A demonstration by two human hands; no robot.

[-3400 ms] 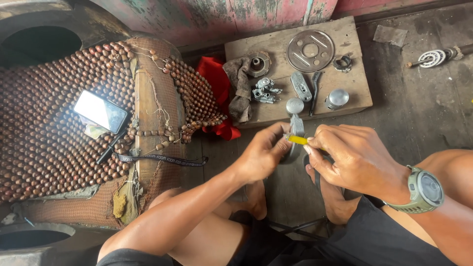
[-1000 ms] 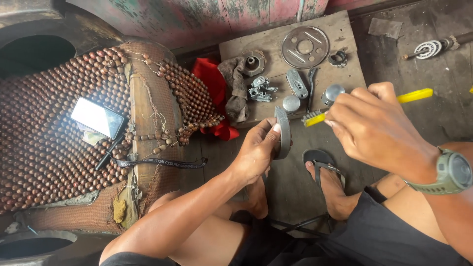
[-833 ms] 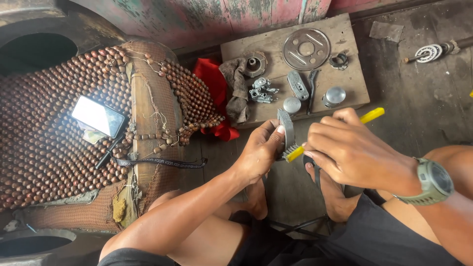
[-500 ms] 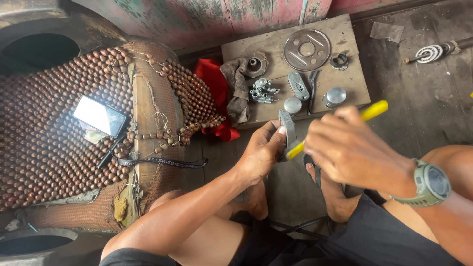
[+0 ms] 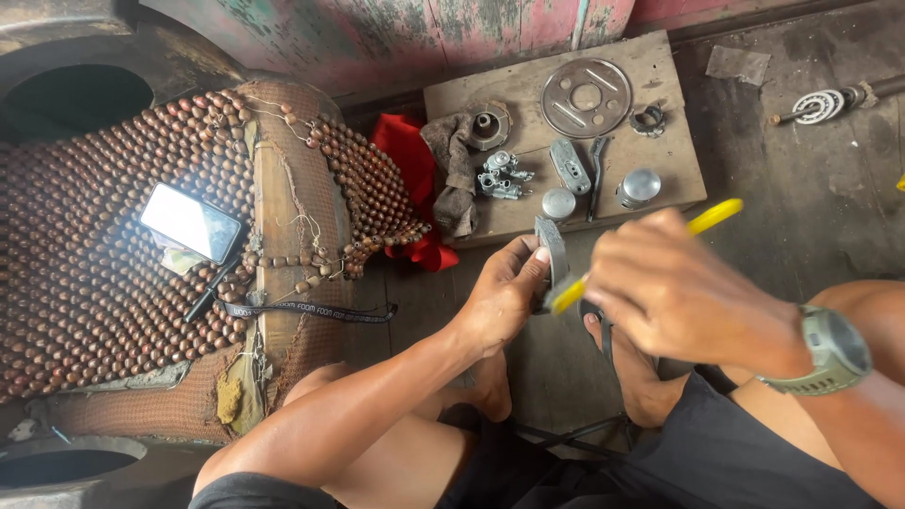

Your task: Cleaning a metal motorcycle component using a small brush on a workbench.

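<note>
My left hand [image 5: 504,297] grips a curved grey metal part [image 5: 552,253] and holds it upright just in front of the wooden board [image 5: 679,160]. My right hand [image 5: 674,292] is closed around a yellow-handled tool [image 5: 712,217]. The tool's yellow shaft comes out below my fingers, and its tip sits against the grey part near my left thumb. A green-grey watch [image 5: 825,353] is on my right wrist. My bare foot in a sandal [image 5: 627,363] rests on the floor under both hands.
The board carries a round metal plate [image 5: 584,97], a small carburettor-like piece [image 5: 500,176], two round caps, a lever and a dirty rag [image 5: 457,170]. A red cloth [image 5: 410,165] lies beside it. Left stands a beaded seat cover [image 5: 85,283] with a mirror [image 5: 190,222]. A bearing on a shaft [image 5: 820,104] lies far right.
My right hand swung the yellow tool away to the right, then brought it back against the grey part. The handle now points up and to the right. My left hand barely moved.
</note>
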